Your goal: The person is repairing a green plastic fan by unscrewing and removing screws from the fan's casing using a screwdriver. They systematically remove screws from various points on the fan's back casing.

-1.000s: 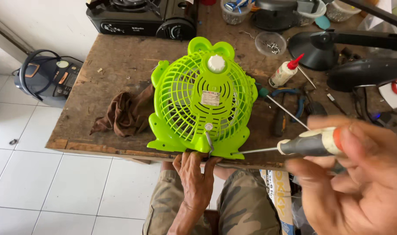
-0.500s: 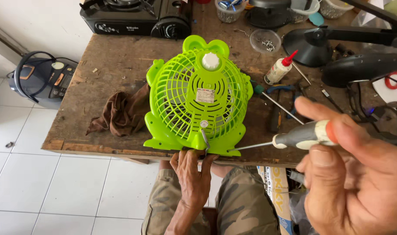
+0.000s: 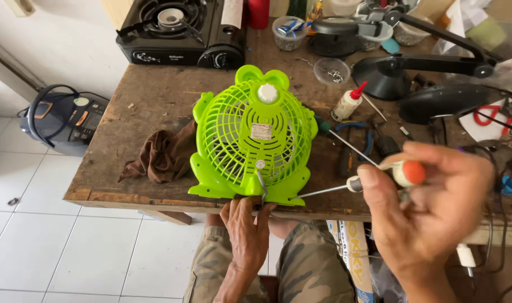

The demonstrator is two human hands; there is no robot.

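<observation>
Right hand (image 3: 435, 207) grips screwdriver (image 3: 373, 178) — ribbed plastic fan (image 3: 250, 140).

A brown rag (image 3: 161, 154) lies on the wooden table (image 3: 155, 90), just left of the left hand. A black stove (image 3: 180, 28) sits far above it. A small glue bottle (image 3: 347, 102) stands above the right hand.

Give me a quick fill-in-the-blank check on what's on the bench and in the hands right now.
1. The right hand holds a ____ with an orange-capped handle.
2. The left hand rests at the bottom edge of the ____-coloured fan.
3. Left of the fan lies a crumpled brown ____.
4. At the table's far left corner stands a black gas ____.

Missing words: screwdriver; green; rag; stove
</observation>
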